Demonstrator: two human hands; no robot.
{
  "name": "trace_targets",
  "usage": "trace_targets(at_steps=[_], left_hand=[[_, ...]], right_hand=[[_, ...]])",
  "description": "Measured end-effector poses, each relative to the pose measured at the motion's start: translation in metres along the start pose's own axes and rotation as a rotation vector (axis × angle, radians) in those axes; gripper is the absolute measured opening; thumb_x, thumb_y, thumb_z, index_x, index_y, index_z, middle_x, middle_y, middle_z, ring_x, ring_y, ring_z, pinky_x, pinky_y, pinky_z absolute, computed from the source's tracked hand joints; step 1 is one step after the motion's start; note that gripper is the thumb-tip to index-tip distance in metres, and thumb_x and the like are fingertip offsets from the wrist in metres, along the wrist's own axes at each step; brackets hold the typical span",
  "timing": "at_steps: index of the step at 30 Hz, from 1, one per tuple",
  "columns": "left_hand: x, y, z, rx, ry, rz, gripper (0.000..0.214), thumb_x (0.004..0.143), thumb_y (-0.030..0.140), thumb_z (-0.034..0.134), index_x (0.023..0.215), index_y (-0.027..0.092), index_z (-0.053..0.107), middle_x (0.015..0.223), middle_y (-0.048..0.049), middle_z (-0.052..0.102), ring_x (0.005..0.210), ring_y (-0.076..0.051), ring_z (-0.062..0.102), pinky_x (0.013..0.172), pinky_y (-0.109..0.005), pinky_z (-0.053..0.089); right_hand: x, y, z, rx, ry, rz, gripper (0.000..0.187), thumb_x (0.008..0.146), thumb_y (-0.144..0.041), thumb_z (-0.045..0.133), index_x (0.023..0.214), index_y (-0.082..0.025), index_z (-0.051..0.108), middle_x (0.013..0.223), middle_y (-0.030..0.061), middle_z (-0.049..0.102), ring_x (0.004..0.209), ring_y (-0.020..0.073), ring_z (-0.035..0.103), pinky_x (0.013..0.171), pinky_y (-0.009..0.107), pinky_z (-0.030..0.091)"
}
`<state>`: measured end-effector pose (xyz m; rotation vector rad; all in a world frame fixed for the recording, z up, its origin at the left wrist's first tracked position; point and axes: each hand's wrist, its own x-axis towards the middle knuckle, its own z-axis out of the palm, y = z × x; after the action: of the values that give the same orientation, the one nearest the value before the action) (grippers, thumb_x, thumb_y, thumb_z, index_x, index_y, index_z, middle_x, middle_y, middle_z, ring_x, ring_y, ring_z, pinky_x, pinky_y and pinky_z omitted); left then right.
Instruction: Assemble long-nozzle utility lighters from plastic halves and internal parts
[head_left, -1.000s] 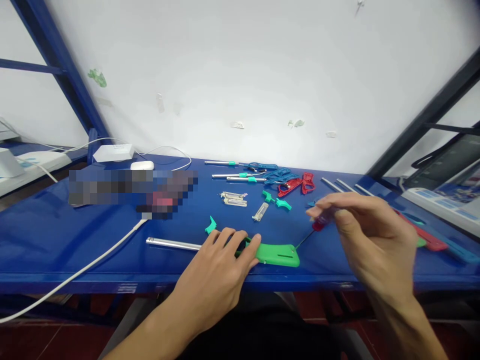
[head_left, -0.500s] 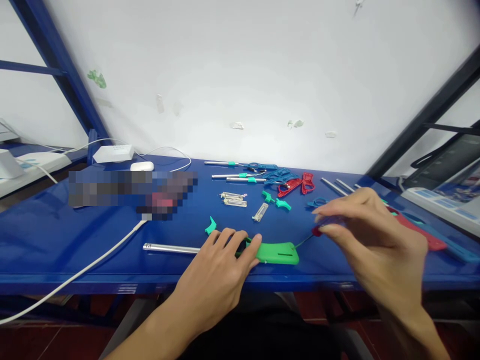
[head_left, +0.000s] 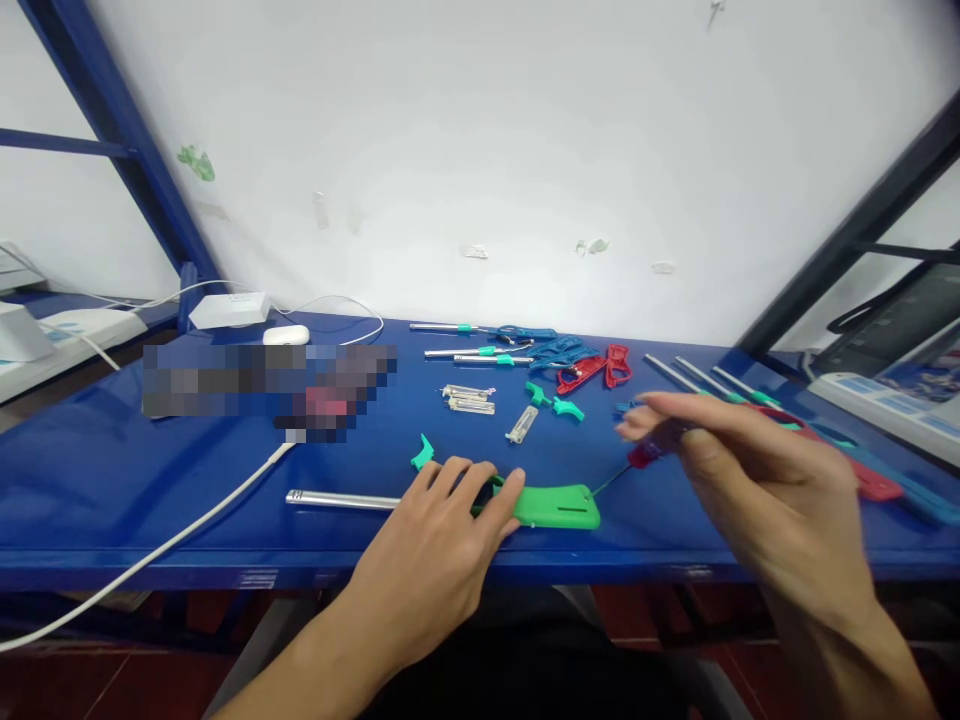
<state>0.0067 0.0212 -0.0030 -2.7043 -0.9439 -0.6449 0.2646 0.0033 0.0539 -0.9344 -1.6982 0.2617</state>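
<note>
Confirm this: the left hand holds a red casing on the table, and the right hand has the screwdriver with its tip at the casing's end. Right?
Not quite: the head view shows that the casing under the left hand is green, not red. The right hand does have the screwdriver, its tip at the casing's end.

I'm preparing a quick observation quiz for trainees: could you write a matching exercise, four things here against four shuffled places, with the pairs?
Things
1. green plastic handle
2. translucent red-handled screwdriver
3. white oval plastic case
4. thick white cable

Places
A. beside the white box
B. in the right hand
C. across the front edge of the blue metal table
D. partly covered by the left hand

Pairs: 1-D, 2-B, 3-A, 4-C
</note>
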Motion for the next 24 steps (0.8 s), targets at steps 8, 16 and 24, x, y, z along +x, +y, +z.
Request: trace_targets(at_steps=[8, 16, 24], left_hand=[[0.001, 0.0, -0.002, -0.002, -0.019, -0.014, 0.04, 0.112, 0.021, 0.039, 0.147, 0.013, 0.056, 0.124, -0.016, 0.07, 0.108, -0.034, 0.065, 0.091, -0.056, 0.058], [0.0, 0.002, -0.003, -0.012, -0.033, -0.026, 0.041, 0.113, 0.023, 0.037, 0.149, 0.014, 0.055, 0.127, -0.0147, 0.069, 0.111, -0.034, 0.064, 0.094, -0.056, 0.057], [0.0, 0.001, -0.002, -0.015, -0.033, -0.022, 0.041, 0.113, 0.023, 0.037, 0.148, 0.014, 0.056, 0.126, -0.0148, 0.07, 0.11, -0.034, 0.065, 0.094, -0.056, 0.056]], right_hand=[[-0.002, -0.006, 0.003, -0.086, -0.01, -0.019, 0.027, 0.105, -0.024, 0.06, 0.122, -0.035, 0.077, 0.108, 0.005, 0.071, 0.093, 0.0241, 0.067, 0.073, 0.04, 0.055], [-0.004, -0.01, 0.008, -0.164, 0.076, -0.092, 0.022, 0.097, -0.02, 0.072, 0.112, -0.035, 0.08, 0.092, 0.0031, 0.069, 0.084, 0.0235, 0.062, 0.07, 0.039, 0.052], [-0.006, -0.01, -0.002, -0.184, 0.044, -0.034, 0.023, 0.099, -0.024, 0.071, 0.115, -0.038, 0.079, 0.098, 0.0013, 0.078, 0.086, 0.0258, 0.07, 0.076, 0.043, 0.055]])
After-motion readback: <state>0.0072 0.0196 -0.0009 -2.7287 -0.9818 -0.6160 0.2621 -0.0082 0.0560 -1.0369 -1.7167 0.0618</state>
